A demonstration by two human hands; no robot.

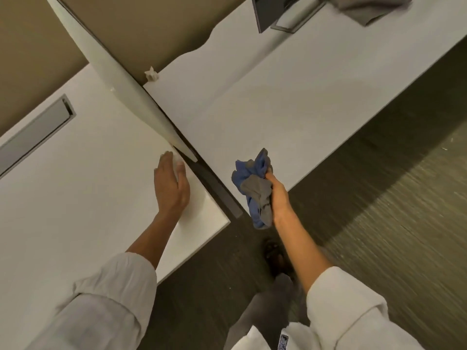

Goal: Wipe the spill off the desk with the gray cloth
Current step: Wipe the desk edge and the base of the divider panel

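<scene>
At the near corner of the left desk (pixel 75 198), the left hand (pixel 171 185) lay flat and open, holding nothing. The right hand (pixel 276 195) gripped a bunched wad, a gray cloth (pixel 256 192) tangled with a blue cloth (pixel 246 171), hanging over the right desk's (pixel 278 97) edge. No spill was visible on either top. Wiping might put blue fabric on the surface instead of gray. A divider (pixel 121 79) stood between the desks; another gray rag (pixel 364 8) lay far off.

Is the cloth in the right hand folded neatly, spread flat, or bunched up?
Bunched up. The cloth hangs crumpled from the right hand, gray and blue folds mixed, above the desk edge.
</scene>
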